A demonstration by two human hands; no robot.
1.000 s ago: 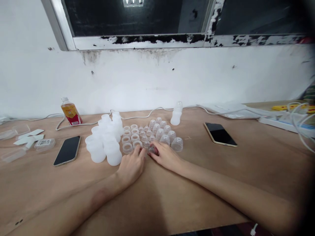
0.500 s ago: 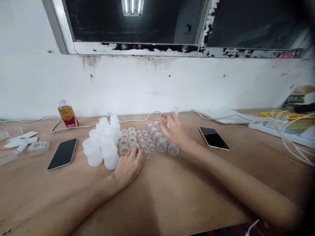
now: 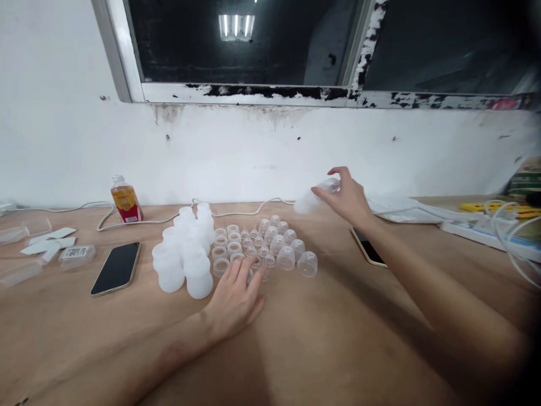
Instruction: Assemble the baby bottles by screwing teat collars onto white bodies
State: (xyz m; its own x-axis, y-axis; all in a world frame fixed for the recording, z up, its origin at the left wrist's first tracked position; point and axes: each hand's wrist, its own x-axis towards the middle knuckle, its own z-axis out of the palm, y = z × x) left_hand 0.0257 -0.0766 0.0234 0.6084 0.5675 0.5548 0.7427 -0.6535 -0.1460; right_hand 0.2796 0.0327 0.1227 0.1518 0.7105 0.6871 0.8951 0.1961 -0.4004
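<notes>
A small milky bottle with a clear dome cap point(image 3: 306, 204) is held tilted above the back of the table. My right hand point(image 3: 346, 197) is closed around its capped end, thumb and fingers on either side; motion blurs the bottle. My left hand point(image 3: 236, 290) is open, palm down, with its fingers stretched over the front of the rows. Under its fingertips are translucent screw rings point(image 3: 220, 252) and small clear silicone nipples point(image 3: 258, 241), partly hidden. Clear dome caps point(image 3: 285, 257) stand in rows to the right. Several white bottles point(image 3: 198, 276) stand grouped left of the rings.
A phone point(image 3: 115, 269) lies at left, another phone point(image 3: 368, 248) under my right forearm. A drink bottle point(image 3: 127, 200) stands by the wall. Clear plastic boxes point(image 3: 76, 255) lie far left. A white cable point(image 3: 249, 212) runs along the back; a power strip point(image 3: 486, 237) sits right.
My right hand has moved right, carrying the capped bottle, which is now tilted. My left hand has shifted slightly right, its fingers more spread over the nipples. The view has shifted a little.
</notes>
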